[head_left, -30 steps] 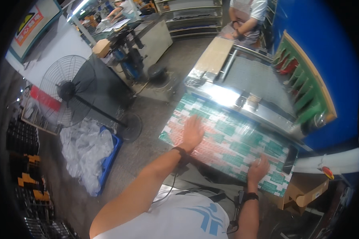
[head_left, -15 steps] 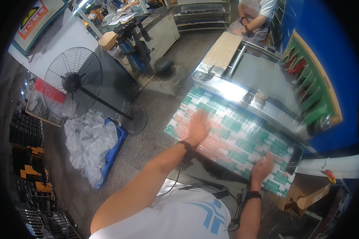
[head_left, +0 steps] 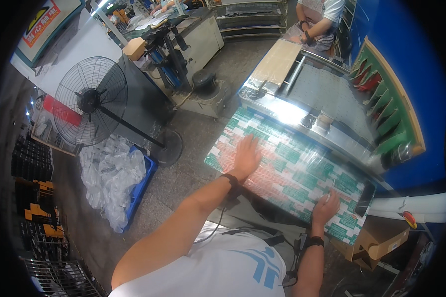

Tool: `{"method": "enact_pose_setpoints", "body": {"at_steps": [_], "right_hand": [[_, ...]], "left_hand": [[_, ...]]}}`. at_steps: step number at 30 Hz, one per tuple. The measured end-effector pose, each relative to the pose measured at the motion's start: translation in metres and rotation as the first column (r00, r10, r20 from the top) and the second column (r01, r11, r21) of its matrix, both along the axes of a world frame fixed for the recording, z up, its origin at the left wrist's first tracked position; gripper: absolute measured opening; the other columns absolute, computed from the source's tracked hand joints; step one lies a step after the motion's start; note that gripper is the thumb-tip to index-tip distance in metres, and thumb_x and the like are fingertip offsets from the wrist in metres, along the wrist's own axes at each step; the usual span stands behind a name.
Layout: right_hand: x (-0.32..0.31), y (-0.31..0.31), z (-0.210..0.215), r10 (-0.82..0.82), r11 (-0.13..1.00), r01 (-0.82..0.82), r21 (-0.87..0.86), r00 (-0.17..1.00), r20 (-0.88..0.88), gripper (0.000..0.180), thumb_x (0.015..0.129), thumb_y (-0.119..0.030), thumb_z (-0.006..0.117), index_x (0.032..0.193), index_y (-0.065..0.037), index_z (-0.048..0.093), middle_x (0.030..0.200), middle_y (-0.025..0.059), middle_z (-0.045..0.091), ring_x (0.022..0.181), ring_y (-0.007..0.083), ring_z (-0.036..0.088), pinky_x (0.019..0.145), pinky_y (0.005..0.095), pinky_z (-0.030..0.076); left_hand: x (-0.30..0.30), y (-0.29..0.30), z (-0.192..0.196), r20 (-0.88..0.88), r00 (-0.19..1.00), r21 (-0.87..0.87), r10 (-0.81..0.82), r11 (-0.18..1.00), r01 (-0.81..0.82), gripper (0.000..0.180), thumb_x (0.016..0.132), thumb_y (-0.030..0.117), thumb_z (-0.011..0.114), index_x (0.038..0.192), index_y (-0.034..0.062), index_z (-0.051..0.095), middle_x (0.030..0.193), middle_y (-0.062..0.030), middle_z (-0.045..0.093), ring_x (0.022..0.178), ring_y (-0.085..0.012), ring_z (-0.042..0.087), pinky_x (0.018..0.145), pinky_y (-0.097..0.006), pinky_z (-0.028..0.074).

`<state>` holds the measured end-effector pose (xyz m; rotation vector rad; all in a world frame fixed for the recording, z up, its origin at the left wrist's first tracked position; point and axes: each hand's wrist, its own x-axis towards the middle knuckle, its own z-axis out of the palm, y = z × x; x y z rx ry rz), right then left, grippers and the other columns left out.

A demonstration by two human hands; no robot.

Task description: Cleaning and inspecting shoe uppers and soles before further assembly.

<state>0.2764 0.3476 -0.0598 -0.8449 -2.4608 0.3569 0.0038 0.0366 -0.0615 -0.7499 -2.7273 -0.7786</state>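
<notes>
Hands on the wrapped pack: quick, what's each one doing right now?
Left hand: open, palm flat on the plastic-wrapped pack, holding nothing.
Right hand: open, fingers spread on the pack's near edge, gripping nothing.

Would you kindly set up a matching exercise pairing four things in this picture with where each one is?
Things:
1. left hand
2. right hand
3. standing fan
4. clear plastic bags

Places:
A. in the blue bin on the floor
B. flat on the middle of the wrapped green and red pack
C. on the floor at the left, beside the grey cabinet
D. at the near right edge of the wrapped pack

Pairs: 1-B, 2-D, 3-C, 4-A
</notes>
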Motion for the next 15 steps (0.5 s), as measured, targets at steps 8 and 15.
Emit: {"method": "enact_pose_setpoints", "body": {"at_steps": [8,15], "right_hand": [[-0.0007,-0.001,0.0018,0.008,1.0,-0.008,0.001,1.0,-0.007,0.043,0.111,-0.03,0.054,0.144,-0.004,0.067,0.142,0.0186,0.068,0.135,0.0409,0.058,0.121,0.0559,0.038],[-0.0008,-0.0017,0.0036,0.006,1.0,-0.006,0.006,1.0,0.002,0.042,0.111,-0.028,0.055,0.143,-0.004,0.067,0.141,0.0187,0.069,0.134,0.0411,0.058,0.12,0.0554,0.038]], "left_hand": [[-0.0002,-0.0018,0.0004,0.003,1.0,0.011,-0.009,1.0,0.009,0.064,0.103,0.025,0.065,0.159,-0.0033,0.051,0.166,-0.0294,0.045,0.155,-0.0469,0.04,0.132,-0.058,0.028],[-0.0014,-0.0008,-0.0024,0.002,1.0,0.009,-0.001,1.0,0.001,0.063,0.104,0.025,0.065,0.159,-0.0022,0.051,0.166,-0.0295,0.045,0.156,-0.0472,0.04,0.131,-0.06,0.028]]}}
